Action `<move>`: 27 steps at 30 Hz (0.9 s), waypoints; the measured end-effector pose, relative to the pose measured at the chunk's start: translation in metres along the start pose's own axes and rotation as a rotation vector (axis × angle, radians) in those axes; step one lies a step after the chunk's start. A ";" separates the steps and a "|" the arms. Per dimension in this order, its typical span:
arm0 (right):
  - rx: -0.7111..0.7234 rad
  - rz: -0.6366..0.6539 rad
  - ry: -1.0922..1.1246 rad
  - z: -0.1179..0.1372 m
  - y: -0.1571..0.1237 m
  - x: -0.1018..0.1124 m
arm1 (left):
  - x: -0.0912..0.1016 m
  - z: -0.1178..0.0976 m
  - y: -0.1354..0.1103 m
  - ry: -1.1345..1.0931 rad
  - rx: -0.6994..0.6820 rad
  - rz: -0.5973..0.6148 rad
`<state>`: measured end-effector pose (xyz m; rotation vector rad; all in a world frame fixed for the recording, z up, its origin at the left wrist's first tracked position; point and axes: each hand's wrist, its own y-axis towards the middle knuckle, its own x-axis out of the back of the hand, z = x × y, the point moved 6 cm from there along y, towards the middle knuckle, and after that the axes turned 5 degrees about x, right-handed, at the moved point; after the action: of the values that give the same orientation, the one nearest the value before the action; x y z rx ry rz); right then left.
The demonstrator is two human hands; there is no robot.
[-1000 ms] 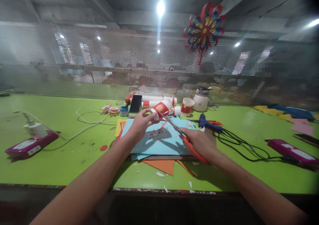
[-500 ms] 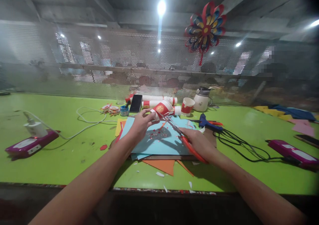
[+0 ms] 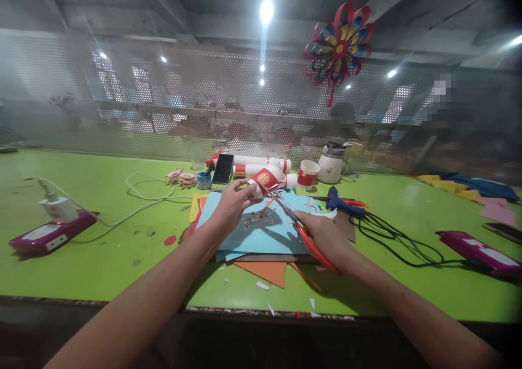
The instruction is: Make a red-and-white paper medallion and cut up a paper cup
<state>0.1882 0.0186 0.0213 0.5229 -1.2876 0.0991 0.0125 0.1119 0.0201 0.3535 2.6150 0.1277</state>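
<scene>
My left hand (image 3: pixel 232 203) grips a red and white paper cup (image 3: pixel 265 179), tilted on its side above a light blue paper sheet (image 3: pixel 261 233). My right hand (image 3: pixel 324 233) is closed around the orange handles of a pair of scissors (image 3: pixel 296 222), whose blades reach up to the cup's rim. Small red and white paper scraps (image 3: pixel 261 221) lie scattered on the blue sheet beneath the cup. Orange paper (image 3: pixel 265 271) sticks out from under the blue sheet.
On the green table (image 3: pixel 101 249) lie a blue glue gun (image 3: pixel 340 201) with black cord, more paper cups (image 3: pixel 305 174), a phone (image 3: pixel 222 168), a white jug (image 3: pixel 330 162), pink devices (image 3: pixel 51 235) (image 3: pixel 477 248) at both sides and a white cable. A paper pinwheel (image 3: pixel 338 42) hangs on the mesh screen.
My hands and the cup have barely shifted; the scissors stay at the cup's rim. The view moved slightly.
</scene>
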 end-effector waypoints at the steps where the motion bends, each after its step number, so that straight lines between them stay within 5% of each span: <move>1: -0.012 0.002 -0.013 0.001 -0.001 0.000 | 0.000 0.000 0.000 -0.001 0.001 0.002; 27: 0.035 -0.018 0.219 -0.010 0.005 -0.006 | 0.000 0.001 -0.001 0.062 -0.075 -0.034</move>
<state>0.1935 0.0281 0.0155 0.5382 -1.0683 0.1597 0.0130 0.1113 0.0192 0.2824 2.6677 0.2279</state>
